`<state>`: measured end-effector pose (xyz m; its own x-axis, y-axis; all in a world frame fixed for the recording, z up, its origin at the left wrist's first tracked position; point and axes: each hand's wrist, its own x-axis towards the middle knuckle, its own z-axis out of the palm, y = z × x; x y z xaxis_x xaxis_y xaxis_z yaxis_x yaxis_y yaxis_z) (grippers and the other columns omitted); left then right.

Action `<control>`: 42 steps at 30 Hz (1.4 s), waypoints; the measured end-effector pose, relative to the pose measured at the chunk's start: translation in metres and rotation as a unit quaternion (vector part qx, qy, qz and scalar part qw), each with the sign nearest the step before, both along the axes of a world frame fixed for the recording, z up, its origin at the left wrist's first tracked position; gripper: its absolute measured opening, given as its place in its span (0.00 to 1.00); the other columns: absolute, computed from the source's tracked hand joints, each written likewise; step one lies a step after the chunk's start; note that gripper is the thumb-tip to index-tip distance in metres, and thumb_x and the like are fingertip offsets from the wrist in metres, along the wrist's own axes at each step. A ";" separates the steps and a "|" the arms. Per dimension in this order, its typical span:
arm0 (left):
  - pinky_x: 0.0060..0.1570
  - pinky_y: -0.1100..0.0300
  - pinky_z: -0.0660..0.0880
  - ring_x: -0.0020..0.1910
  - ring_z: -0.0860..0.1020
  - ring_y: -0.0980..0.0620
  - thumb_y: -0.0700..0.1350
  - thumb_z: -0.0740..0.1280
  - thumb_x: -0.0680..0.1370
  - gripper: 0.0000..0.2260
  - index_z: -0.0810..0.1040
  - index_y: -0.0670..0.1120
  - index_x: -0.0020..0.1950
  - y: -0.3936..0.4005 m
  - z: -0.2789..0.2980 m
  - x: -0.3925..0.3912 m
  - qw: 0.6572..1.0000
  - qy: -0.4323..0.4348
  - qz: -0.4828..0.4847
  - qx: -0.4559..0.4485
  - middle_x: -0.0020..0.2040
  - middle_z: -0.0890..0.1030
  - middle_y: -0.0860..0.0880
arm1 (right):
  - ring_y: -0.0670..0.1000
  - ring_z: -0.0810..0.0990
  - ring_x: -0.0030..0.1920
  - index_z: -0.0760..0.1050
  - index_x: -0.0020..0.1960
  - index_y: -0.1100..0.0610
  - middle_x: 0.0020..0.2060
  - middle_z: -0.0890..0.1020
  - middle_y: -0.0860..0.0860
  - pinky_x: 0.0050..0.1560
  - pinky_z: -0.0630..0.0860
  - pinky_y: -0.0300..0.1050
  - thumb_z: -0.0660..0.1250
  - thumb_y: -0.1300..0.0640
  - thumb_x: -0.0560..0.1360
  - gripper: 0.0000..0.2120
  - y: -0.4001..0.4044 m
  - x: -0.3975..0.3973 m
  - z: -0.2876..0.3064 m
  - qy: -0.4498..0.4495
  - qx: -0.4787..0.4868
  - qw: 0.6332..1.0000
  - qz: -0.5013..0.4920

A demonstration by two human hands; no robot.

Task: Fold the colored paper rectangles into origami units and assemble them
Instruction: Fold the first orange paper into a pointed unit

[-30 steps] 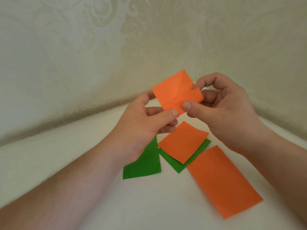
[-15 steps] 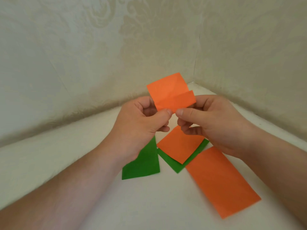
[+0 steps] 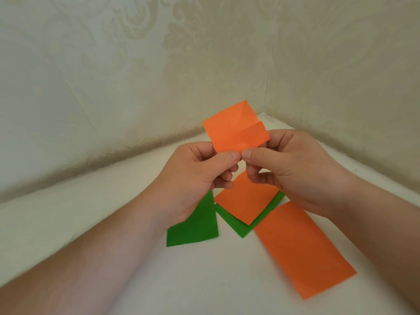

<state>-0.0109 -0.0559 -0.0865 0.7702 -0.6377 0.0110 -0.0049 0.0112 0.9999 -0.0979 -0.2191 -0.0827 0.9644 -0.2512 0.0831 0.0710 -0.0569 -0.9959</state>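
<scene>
Fingers [image 3: 229, 155] pinching folded orange paper [image 3: 236, 130]

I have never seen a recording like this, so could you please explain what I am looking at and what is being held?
There is no machine here: a camera worn on a person's head looks forward and down at their bare hands. The left hand and right hand together pinch the lower edge of a partly folded orange paper, held up above the white surface. Below lie a flat orange rectangle, a folded orange piece resting on a green piece, and another green piece beside them.
</scene>
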 end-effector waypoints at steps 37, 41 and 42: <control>0.35 0.55 0.71 0.30 0.73 0.50 0.49 0.73 0.72 0.07 0.82 0.47 0.38 0.007 -0.003 0.008 0.978 -0.183 0.062 0.083 0.30 0.76 0.46 | 0.50 0.83 0.37 0.81 0.45 0.65 0.37 0.87 0.54 0.39 0.76 0.43 0.71 0.55 0.79 0.12 -0.014 -0.002 0.005 0.047 -0.139 0.989 0.005; 0.36 0.54 0.69 0.31 0.71 0.50 0.51 0.71 0.73 0.10 0.81 0.45 0.39 0.007 -0.004 0.008 0.969 -0.214 0.061 0.109 0.31 0.76 0.43 | 0.46 0.79 0.31 0.78 0.40 0.69 0.31 0.84 0.54 0.34 0.73 0.34 0.72 0.59 0.79 0.14 -0.013 -0.002 0.004 0.011 -0.155 0.988 -0.010; 0.37 0.54 0.70 0.31 0.72 0.51 0.51 0.71 0.73 0.10 0.81 0.44 0.40 0.007 -0.004 0.009 0.965 -0.223 0.058 0.125 0.33 0.77 0.41 | 0.45 0.78 0.29 0.77 0.38 0.69 0.30 0.84 0.55 0.33 0.72 0.33 0.71 0.60 0.79 0.15 -0.012 -0.002 0.003 0.004 -0.157 0.988 -0.016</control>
